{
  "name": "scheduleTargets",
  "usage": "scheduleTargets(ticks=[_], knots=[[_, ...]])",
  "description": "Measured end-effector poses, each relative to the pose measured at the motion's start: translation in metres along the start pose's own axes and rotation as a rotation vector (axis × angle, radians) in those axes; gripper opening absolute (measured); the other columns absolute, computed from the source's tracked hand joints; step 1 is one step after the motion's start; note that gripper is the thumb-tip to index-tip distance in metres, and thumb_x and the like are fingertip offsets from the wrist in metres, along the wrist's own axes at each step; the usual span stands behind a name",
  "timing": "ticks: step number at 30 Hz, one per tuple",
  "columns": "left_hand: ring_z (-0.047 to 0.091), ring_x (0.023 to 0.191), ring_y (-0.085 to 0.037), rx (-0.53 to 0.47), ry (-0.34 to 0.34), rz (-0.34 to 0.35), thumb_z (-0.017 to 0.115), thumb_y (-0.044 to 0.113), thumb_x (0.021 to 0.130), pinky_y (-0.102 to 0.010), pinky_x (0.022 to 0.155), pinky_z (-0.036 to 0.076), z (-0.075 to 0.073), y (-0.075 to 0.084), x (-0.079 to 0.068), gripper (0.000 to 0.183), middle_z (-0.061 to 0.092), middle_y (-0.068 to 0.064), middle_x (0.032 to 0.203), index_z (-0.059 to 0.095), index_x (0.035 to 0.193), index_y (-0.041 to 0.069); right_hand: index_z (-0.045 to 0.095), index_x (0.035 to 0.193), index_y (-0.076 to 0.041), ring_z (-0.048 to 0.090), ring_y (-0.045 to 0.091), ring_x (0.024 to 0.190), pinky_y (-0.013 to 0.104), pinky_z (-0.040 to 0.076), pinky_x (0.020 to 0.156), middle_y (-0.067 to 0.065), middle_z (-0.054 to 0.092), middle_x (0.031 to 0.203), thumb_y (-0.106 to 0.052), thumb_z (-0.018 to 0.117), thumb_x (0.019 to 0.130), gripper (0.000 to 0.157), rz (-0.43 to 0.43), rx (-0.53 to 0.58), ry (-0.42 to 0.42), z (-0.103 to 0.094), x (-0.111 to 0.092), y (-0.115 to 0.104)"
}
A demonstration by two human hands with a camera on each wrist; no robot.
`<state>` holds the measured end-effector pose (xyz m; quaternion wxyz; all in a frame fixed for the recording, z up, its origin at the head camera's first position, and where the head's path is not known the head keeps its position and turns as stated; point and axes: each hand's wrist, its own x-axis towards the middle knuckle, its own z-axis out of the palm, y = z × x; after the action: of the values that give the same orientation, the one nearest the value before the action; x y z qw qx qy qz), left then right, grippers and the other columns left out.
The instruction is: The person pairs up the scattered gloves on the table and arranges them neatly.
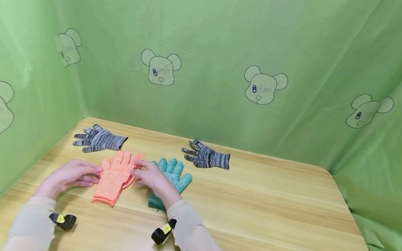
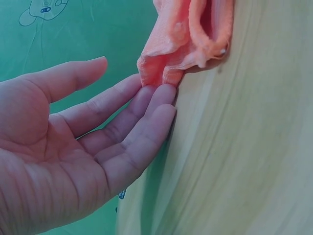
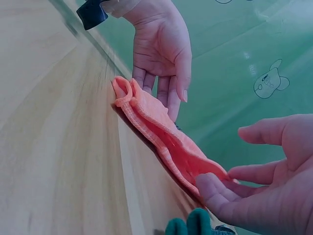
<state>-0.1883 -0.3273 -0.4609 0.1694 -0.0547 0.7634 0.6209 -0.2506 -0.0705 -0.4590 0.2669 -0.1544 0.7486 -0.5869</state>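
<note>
Two orange knit gloves (image 1: 111, 182) lie stacked on the table, fingers pointing away, the lower one showing along the right edge. My left hand (image 1: 74, 174) is at their left side; in the left wrist view its extended fingertips touch the orange fabric (image 2: 168, 44), with the thumb apart. My right hand (image 1: 150, 175) reaches to their upper right side. In the right wrist view, fingertips of the right hand (image 3: 274, 181) touch the end of the orange gloves (image 3: 161, 122), the thumb held away. A teal glove (image 1: 172, 178) lies partly hidden beneath the right wrist.
Two grey-and-black striped gloves lie toward the back of the wooden table (image 1: 268, 222): one at left (image 1: 99, 140), another near the middle (image 1: 207, 156). Green curtains (image 1: 216, 23) with printed bear heads stand along the back and both sides.
</note>
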Motion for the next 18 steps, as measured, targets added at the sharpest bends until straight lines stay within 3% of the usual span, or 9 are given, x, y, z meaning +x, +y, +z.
scheduleTargets(ticks=[6, 11, 18], knots=[[0.07, 0.089, -0.014, -0.007, -0.013, 0.004, 0.054, 0.023, 0.1, -0.033, 0.087, 0.06, -0.005, -0.002, -0.001, 0.052, 0.073, -0.007, 0.106, 0.044, 0.133, -0.015, 0.051, 0.14, -0.007, 0.067, 0.029, 0.101, 0.036, 0.059, 0.086, 0.013, 0.053, 0.141, -0.018, 0.062, 0.095, 0.048, -0.009, -0.023, -0.006, 0.002, 0.0, 0.003], [0.071, 0.09, -0.017, -0.026, -0.024, -0.003, 0.056, 0.023, 0.099, -0.036, 0.087, 0.06, -0.005, -0.004, -0.002, 0.052, 0.072, -0.009, 0.106, 0.044, 0.133, -0.015, 0.051, 0.139, -0.003, 0.067, 0.024, 0.1, 0.033, 0.06, 0.081, 0.013, 0.057, 0.134, -0.016, 0.063, 0.095, 0.048, 0.013, -0.048, -0.018, 0.005, -0.002, 0.005], [0.071, 0.092, -0.016, -0.082, -0.043, 0.031, 0.051, 0.017, 0.1, -0.034, 0.09, 0.059, -0.005, -0.006, 0.001, 0.05, 0.071, -0.009, 0.108, 0.04, 0.134, -0.017, 0.049, 0.139, -0.002, 0.065, 0.026, 0.106, 0.037, 0.059, 0.088, 0.017, 0.053, 0.136, -0.015, 0.062, 0.094, 0.049, 0.009, -0.054, -0.073, 0.009, -0.011, 0.005]])
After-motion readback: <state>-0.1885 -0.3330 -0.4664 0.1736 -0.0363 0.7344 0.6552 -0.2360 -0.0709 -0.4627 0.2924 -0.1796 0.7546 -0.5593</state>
